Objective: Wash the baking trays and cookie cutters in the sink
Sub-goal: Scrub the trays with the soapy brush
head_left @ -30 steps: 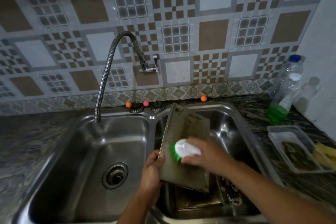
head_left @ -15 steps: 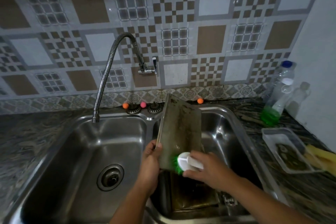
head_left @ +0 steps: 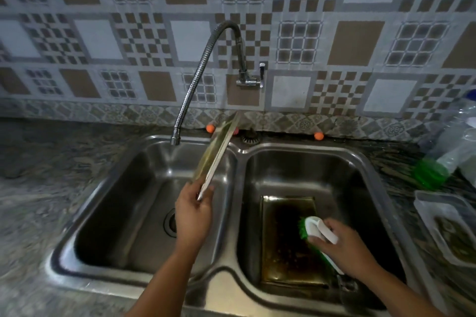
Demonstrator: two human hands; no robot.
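Left hand (head_left: 193, 213) pinches a baking tray (head_left: 215, 153) at centre frame; right hand (head_left: 342, 247) clasps a scrubbing brush (head_left: 318, 233). A wet grip could drop the tray.

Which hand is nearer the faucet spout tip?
Left. The left hand holds a baking tray over the left basin, below the faucet spout tip. The right hand grips the scrub brush in the right basin, farther away.

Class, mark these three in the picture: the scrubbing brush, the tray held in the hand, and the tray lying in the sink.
scrubbing brush (head_left: 318, 231), head view, white handle top.
held tray (head_left: 215, 156), head view, middle of its raised edge.
tray in the sink (head_left: 283, 244), head view, dark stained base.
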